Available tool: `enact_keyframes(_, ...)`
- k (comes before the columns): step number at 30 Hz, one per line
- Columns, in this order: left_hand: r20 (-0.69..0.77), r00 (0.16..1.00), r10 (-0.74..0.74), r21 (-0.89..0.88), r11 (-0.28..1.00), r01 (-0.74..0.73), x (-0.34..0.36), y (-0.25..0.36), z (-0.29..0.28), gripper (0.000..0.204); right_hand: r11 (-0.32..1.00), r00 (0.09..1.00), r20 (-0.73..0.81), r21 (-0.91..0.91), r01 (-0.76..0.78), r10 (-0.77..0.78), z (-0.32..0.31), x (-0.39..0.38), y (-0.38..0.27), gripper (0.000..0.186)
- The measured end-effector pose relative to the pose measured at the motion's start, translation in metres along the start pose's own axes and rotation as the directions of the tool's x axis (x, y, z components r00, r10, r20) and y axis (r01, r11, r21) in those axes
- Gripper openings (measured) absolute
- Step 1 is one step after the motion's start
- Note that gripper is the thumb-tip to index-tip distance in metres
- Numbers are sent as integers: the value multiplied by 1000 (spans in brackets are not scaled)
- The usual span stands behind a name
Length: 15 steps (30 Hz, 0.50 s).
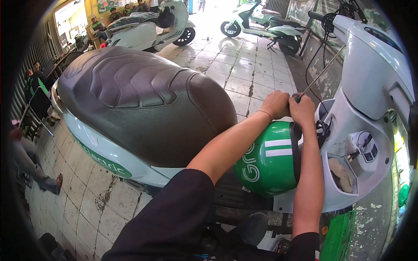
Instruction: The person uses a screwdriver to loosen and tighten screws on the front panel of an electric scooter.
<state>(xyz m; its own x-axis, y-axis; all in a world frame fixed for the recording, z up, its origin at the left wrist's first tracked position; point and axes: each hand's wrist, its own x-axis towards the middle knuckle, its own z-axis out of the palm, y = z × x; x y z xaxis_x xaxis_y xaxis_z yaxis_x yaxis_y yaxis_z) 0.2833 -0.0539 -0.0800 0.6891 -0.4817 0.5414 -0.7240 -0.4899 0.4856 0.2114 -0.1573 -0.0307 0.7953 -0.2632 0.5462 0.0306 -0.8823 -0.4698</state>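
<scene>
Fingers of your right hand (303,112) wrapped round a long-shafted screwdriver (323,71) | left hand (275,105) curled beside (can't tell what it grips) | tool above green helmet (278,169), slanting toward scooter's front cowl (365,74) | seemingly mid-job: cables (328,21) hang exposed; remaining work unclear

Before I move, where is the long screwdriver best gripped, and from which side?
Probably by the screwdriver's dark handle, from the lower left: it forms that end, where the left hand and right hand meet, while the thin shaft slants up and right toward the scooter's front.
</scene>
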Motion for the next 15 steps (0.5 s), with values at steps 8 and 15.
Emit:
enact_keyframes(8, 38, 999, 3, -152, 988, 3, 1, -2, -2, 29, 987, 997, -32, -148, -68, 64, -3, -1, -1, 51)
enact_keyframes(15, 147, 971, 191, -99, 979, -177, 5, -8, 1, 31, 986, 997, -36, -153, -69, 64, 1, 3, 7, 48)
